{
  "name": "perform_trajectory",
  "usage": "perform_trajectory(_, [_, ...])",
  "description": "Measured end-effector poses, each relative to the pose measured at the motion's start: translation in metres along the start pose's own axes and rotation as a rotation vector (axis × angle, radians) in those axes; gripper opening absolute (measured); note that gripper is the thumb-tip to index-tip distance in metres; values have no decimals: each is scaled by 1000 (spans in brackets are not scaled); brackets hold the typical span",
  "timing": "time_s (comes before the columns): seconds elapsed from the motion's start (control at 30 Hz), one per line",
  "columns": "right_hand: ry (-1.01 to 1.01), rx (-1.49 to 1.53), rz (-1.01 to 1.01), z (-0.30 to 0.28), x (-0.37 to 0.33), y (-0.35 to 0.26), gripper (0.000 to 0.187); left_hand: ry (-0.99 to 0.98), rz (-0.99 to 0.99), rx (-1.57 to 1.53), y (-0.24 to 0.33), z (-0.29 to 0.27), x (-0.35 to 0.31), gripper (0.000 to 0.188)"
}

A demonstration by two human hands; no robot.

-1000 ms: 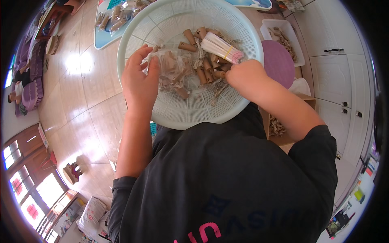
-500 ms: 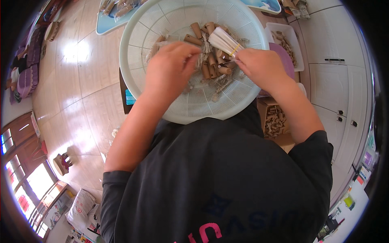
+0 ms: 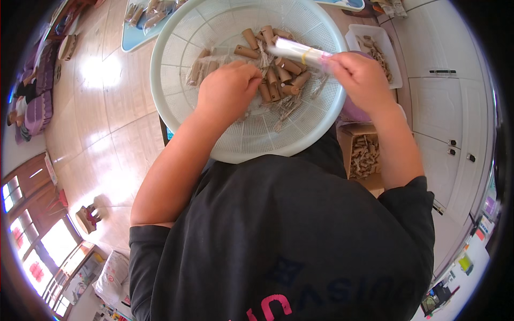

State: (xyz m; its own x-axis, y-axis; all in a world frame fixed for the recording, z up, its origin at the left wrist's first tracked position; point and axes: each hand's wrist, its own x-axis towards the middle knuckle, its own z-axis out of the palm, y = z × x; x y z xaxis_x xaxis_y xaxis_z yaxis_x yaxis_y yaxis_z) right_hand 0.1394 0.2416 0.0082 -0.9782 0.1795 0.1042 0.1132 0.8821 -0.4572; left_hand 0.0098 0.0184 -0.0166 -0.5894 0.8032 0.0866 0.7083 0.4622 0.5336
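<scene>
A pale green mesh basket (image 3: pixel 235 156) rests in front of my body. Short brown cardboard tubes (image 3: pixel 272 88) are heaped in its middle, with small bundles of greyish twine (image 3: pixel 289 109) among them. At the basket's right side, my right hand (image 3: pixel 364 77) pinches one end of a bundle of white strips (image 3: pixel 292 50) tied with a yellow band; motion blurs its far end. Over the left part of the basket is my left hand (image 3: pixel 225 88), its fingers curled together; whatever they hold is hidden. Just beyond it lie clear-wrapped tubes (image 3: pixel 198 67).
A blue tray (image 3: pixel 128 43) with wrapped tubes (image 3: pixel 155 20) is at the far left. To the right stand a white bin (image 3: pixel 397 83) and a cardboard box (image 3: pixel 370 183), both with brown pieces inside. A purple seat (image 3: pixel 353 109) is behind the basket's right rim; white cupboards (image 3: pixel 439 112) line the right.
My right hand has drawn back to the right with the white bundle, which now lies flatter. The left hand has shifted slightly, its fingers curling closer together. The view has moved a little.
</scene>
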Motion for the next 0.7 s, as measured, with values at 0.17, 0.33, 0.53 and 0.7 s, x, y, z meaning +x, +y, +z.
perform_trajectory(0.17, [157,646,256,-4,-33,20,18,-159,161,88,13,3,0,9])
perform_trajectory(0.33, [541,1127,441,9,-63,54,17,-489,187,487,23,28,-12,15])
perform_trajectory(0.53, [79,631,885,105,-119,137,21,-452,203,533,34,22,5,17])
perform_trajectory(0.7, [-96,813,1023,127,-134,141,34,-83,140,344,31,3,25,15])
